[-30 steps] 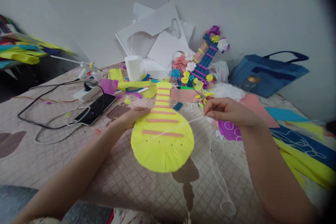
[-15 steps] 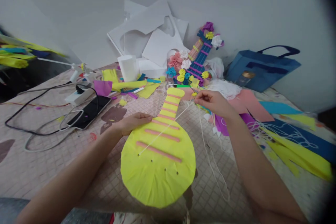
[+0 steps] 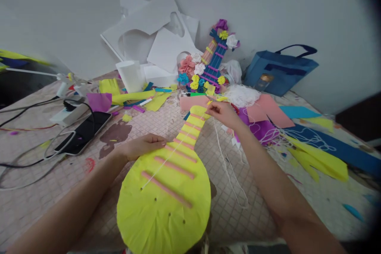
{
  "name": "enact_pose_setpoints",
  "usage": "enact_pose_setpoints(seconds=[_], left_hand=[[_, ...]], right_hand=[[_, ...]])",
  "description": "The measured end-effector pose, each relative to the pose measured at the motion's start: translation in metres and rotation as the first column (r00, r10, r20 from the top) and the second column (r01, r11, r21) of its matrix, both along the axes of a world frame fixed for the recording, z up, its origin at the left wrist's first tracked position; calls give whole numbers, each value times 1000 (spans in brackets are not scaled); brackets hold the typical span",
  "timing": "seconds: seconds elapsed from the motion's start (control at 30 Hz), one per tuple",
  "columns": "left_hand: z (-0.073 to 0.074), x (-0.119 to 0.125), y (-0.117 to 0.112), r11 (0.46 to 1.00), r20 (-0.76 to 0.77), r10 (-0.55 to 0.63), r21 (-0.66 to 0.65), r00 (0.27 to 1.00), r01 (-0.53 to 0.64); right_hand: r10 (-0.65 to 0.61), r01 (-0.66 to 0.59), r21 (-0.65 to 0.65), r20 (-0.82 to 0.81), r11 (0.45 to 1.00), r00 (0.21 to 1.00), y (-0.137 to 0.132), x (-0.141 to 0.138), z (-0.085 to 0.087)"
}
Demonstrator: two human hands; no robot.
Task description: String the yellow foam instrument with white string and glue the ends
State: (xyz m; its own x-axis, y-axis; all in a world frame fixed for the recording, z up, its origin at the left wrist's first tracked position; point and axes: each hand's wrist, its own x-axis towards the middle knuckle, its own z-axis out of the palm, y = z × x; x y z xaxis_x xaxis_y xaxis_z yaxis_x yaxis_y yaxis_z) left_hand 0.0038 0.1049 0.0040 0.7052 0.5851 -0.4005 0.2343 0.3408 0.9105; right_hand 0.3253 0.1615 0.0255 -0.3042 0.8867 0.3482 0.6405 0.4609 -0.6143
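A yellow paper-covered toy guitar [image 3: 160,222] lies before me, round body towards me, with pink strips across its neck and upper body. Several small holes dot its lower body. My left hand [image 3: 145,145] grips the left edge where body meets neck, fingers on top. From the leftmost hole a white string [image 3: 157,169] runs taut up the neck to my right hand [image 3: 219,112]. Thumb and forefinger of that hand pinch the string beside the top of the neck. Its loose tail hangs down to the table on the right.
A phone [image 3: 86,133] and cables lie at left, near a power strip [image 3: 67,116]. Behind stand a white cup [image 3: 130,76], white board offcuts [image 3: 169,47] and a blue decorated guitar [image 3: 216,63]. Paper scraps, tangled string [image 3: 242,95] and a blue bag [image 3: 281,72] are at right.
My right hand has drawn the string leftward to the top of the neck, so it now lies along the neck. My left hand keeps its hold; the view has shifted right.
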Motion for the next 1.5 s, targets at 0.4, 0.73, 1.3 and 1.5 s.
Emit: enact_pose_setpoints(seconds=[0.4,0.73,1.3,1.5], left_hand=[[-1,2,-2,993,-30,-118,7,993,118],[4,6,-5,994,-29,-111,-13,993,110],[1,8,-7,965,74,-240,-92,968,247],[-2,10,-6,963,66,-258,-68,964,262]], right_hand=[[-116,96,136,145,986,983,13,12,-16],[-129,105,140,175,985,976,12,12,-18],[-117,81,156,232,984,966,15,12,-27],[-155,113,172,249,978,956,17,12,-30]])
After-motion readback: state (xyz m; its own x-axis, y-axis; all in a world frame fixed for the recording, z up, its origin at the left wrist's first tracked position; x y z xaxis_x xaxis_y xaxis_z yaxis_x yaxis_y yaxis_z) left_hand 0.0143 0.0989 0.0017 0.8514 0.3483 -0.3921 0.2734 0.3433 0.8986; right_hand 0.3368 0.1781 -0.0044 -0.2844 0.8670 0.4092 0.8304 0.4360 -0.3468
